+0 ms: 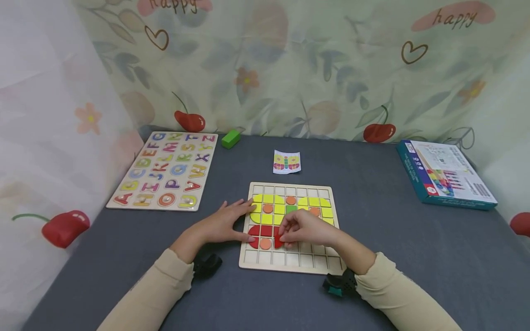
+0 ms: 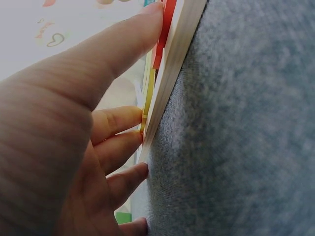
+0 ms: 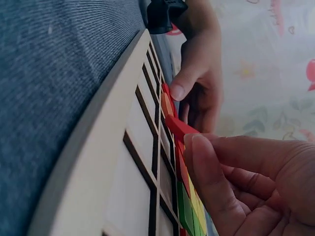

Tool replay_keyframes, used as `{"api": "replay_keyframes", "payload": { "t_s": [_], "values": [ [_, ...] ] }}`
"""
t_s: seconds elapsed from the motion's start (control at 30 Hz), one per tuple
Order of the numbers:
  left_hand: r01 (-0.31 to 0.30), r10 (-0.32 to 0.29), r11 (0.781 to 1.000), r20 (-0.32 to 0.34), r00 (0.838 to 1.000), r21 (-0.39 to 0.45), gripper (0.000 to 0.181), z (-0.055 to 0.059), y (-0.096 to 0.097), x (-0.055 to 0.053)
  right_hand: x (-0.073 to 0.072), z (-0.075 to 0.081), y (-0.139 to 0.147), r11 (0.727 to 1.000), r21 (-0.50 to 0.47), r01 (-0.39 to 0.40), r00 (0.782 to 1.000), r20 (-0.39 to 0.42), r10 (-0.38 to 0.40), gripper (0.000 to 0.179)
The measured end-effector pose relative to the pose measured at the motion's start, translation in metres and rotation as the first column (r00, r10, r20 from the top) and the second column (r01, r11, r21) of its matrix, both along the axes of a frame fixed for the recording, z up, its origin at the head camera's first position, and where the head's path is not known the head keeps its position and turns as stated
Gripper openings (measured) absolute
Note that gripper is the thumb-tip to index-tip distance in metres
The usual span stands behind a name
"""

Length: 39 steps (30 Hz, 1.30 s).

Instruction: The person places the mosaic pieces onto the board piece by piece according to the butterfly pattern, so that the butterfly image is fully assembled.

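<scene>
A wooden grid board [image 1: 265,262] lies on the table, with yellow tiles [image 1: 269,219] in its upper part. Red tiles [image 1: 261,230], orange discs [image 1: 291,200] and a green square tile [image 1: 291,208] sit among them. My right hand [image 1: 308,228] pinches a red tile [image 3: 179,127] between thumb and fingertips, tilted over the grid in the right wrist view. The left hand [image 1: 219,223] spreads its fingers along the board's left edge. Its thumb [image 2: 133,32] touches a red tile there, and other fingertips reach the yellow tiles. Part of the grid is hidden under the right hand.
Behind the board lies a small picture card [image 1: 286,162] with a butterfly pattern. An alphabet puzzle board [image 1: 190,177] is at the left, near a green block [image 1: 231,139]. A flat box [image 1: 449,174] lies at the right. A printed curtain [image 1: 265,69] hangs behind.
</scene>
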State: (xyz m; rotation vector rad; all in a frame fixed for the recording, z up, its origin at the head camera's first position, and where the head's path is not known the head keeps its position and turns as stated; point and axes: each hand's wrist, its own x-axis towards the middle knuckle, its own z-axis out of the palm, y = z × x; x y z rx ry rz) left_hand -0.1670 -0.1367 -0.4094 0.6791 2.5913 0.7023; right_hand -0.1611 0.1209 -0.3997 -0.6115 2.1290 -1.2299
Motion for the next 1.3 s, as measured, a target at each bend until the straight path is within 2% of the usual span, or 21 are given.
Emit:
{"api": "replay_keyframes", "payload": {
  "t_s": [0.2,0.43,0.6,0.9,1.3],
  "values": [
    [0.006,-0.006,1.0,-0.005,1.0,-0.008,0.086,0.001,0.001,-0.001,0.003,0.0,-0.001,0.998,0.044,0.039,0.999,0.003,-0.039,0.013],
    [0.01,-0.01,1.0,-0.013,1.0,-0.008,0.086,0.002,0.0,-0.001,0.007,0.002,-0.002,0.996,0.088,0.034,0.996,-0.085,-0.026,0.011],
    [0.014,-0.014,1.0,-0.014,1.0,-0.002,0.086,0.002,-0.001,0.0,0.008,0.002,-0.002,0.994,0.102,0.032,0.993,-0.116,-0.02,0.012],
    [0.011,-0.011,1.0,-0.014,1.0,0.001,0.086,0.001,0.0,0.0,0.01,0.003,0.0,0.994,0.107,0.015,0.981,-0.193,0.006,0.014],
    [0.007,-0.007,1.0,-0.006,1.0,0.003,0.087,0.0,0.0,0.0,0.013,0.008,0.008,0.995,0.097,0.001,0.975,-0.22,0.021,0.016]
  ]
}}
